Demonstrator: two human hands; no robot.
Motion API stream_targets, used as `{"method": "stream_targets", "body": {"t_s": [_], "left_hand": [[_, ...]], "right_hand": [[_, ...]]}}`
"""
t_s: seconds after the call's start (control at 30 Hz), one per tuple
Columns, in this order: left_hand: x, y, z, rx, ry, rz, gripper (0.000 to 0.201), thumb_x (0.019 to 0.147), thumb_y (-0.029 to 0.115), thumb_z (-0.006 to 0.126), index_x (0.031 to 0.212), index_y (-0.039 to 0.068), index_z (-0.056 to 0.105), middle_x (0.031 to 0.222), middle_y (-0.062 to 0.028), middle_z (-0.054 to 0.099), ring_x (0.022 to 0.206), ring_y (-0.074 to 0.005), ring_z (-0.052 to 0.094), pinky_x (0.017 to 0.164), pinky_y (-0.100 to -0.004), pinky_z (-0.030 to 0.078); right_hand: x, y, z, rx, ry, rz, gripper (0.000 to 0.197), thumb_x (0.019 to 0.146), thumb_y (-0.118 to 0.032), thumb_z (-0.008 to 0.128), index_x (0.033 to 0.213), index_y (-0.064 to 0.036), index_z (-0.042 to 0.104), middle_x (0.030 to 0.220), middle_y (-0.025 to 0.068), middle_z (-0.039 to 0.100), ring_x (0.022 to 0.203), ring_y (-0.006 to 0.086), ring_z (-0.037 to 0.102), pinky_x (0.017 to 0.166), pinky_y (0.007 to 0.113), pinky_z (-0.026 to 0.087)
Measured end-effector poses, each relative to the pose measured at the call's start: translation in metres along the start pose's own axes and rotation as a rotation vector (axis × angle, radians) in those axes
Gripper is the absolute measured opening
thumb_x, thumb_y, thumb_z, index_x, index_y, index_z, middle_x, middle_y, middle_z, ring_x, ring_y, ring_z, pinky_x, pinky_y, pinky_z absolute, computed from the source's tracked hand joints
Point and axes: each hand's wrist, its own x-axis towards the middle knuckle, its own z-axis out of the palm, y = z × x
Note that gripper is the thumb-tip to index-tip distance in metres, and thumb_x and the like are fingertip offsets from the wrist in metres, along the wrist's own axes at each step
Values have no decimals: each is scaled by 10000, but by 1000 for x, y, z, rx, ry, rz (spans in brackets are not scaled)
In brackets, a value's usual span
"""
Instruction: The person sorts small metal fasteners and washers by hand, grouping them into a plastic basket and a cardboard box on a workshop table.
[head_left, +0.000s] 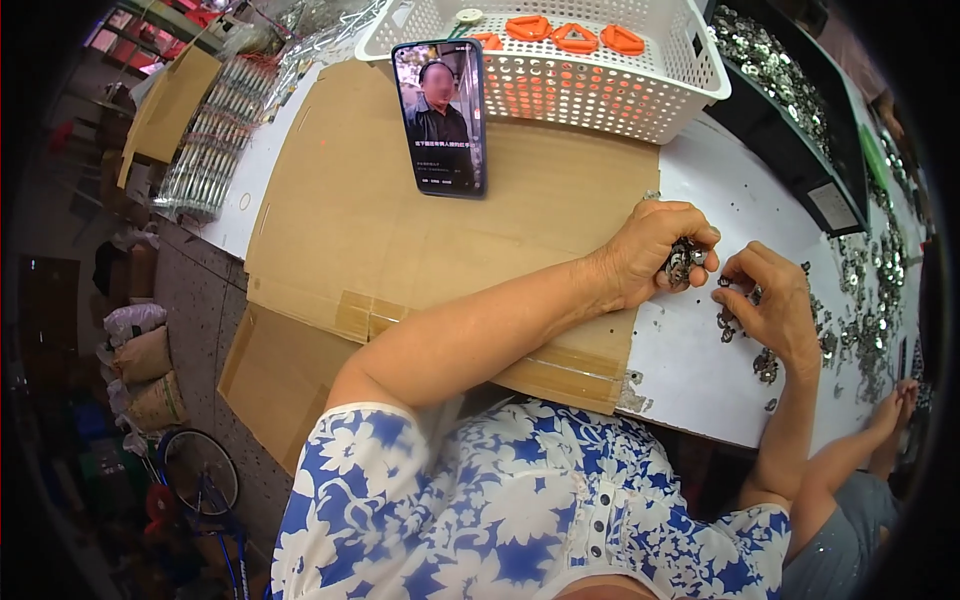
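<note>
Several small shiny metal parts (pixel 685 262) are bunched in my left hand (pixel 645 245), whose fingers curl round them over the right edge of a flattened cardboard sheet. Just to the right, my right hand (pixel 775 300) is bent in a pinch. A small dark metal part (pixel 724 284) shows at its fingertips, partly hidden by them. Under and beside that hand, more loose metal parts (pixel 766 365) lie on the white tabletop (pixel 690 350).
A phone (pixel 440 120) stands upright on the cardboard (pixel 340 200), before a white perforated basket (pixel 620 95) with orange pieces (pixel 575 38). At right are a black tray (pixel 790 120) of metal parts and a scattered heap (pixel 870 290). Another person's hand (pixel 895 405) rests at far right.
</note>
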Motion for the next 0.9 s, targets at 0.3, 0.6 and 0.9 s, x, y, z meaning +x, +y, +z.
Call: {"method": "stream_targets", "body": {"t_s": [0.3, 0.6, 0.9], "left_hand": [[1, -1, 1, 39, 6, 22, 109, 928, 137, 632, 869, 48, 608, 780, -101, 673, 585, -138, 656, 378, -222, 383], [2, -3, 0, 113, 22, 21, 76, 944, 99, 649, 923, 31, 621, 780, -71, 659, 579, -94, 633, 374, -189, 364], [2, -8, 1, 182, 8, 45, 119, 921, 123, 712, 919, 35, 633, 763, -65, 645, 560, -81, 601, 396, -208, 339]], "right_hand": [[1, 1, 6, -40, 46, -26, 100, 802, -7, 718, 852, 12, 633, 800, 125, 644, 674, 276, 652, 620, 377, 511], [2, 10, 15, 113, 121, 110, 145, 895, 37, 640, 1039, 31, 634, 770, 91, 612, 661, 141, 600, 627, 294, 504], [2, -9, 20, 726, 208, 126, 198, 967, 25, 610, 1164, 34, 624, 922, 14, 648, 786, 61, 608, 688, 208, 517]]}}
